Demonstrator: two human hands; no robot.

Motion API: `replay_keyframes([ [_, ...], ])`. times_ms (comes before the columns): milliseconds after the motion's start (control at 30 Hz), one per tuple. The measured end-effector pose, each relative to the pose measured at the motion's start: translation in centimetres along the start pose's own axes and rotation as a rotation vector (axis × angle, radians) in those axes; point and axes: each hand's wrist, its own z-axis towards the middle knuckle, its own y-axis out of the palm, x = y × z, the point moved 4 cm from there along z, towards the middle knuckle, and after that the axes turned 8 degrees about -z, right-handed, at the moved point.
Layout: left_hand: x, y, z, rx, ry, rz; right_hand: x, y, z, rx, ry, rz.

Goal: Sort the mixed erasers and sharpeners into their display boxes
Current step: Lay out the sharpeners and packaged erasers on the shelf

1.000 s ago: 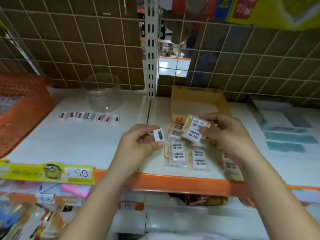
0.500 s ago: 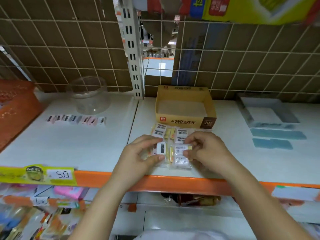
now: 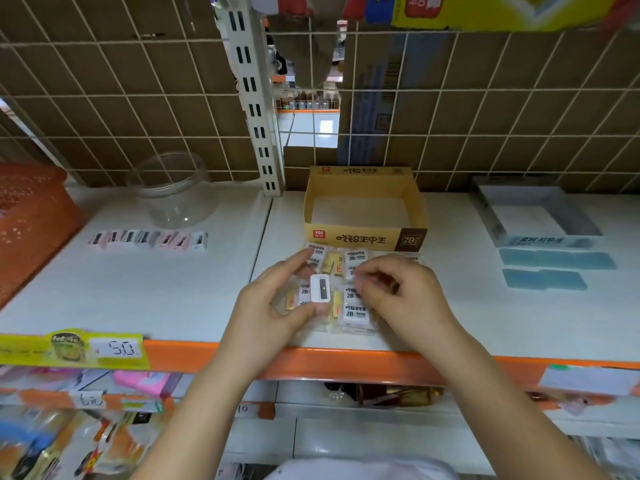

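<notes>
My left hand (image 3: 273, 306) pinches a small white sharpener (image 3: 319, 288) with a dark slot, held upright above a pile of wrapped 2B erasers (image 3: 351, 308) on the white shelf. My right hand (image 3: 401, 294) hovers over the right side of that pile with its fingers curled; what it holds is hidden. Behind the pile stands an open yellow eraser display box (image 3: 363, 237), with nothing visible inside. A row of several sharpeners (image 3: 149, 240) lies on the shelf to the left.
A clear plastic jar (image 3: 173, 192) stands behind the sharpener row. An orange basket (image 3: 31, 216) sits at far left. At right are a grey tray box (image 3: 533, 216) and blue flat erasers (image 3: 554, 268). The orange shelf edge (image 3: 311, 362) runs along the front.
My right hand has lowered the eraser packets it held onto the pile. My left hand has kept the white sharpener and now holds it over the pile. The camera has tilted down.
</notes>
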Motion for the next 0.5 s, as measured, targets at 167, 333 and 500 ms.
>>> replay_keyframes([
  [167,0.9,-1.0,-0.3,0.096,0.037,0.01,-2.8,1.7,0.8,-0.179,0.095,0.429],
  [333,-0.6,-4.4,-0.2,0.206,0.07,0.159,-6.3,4.6,3.6,-0.3,0.105,0.368],
  [500,-4.8,-10.2,0.8,0.22,-0.064,0.507,-10.0,9.0,8.4,-0.31,0.014,0.162],
])
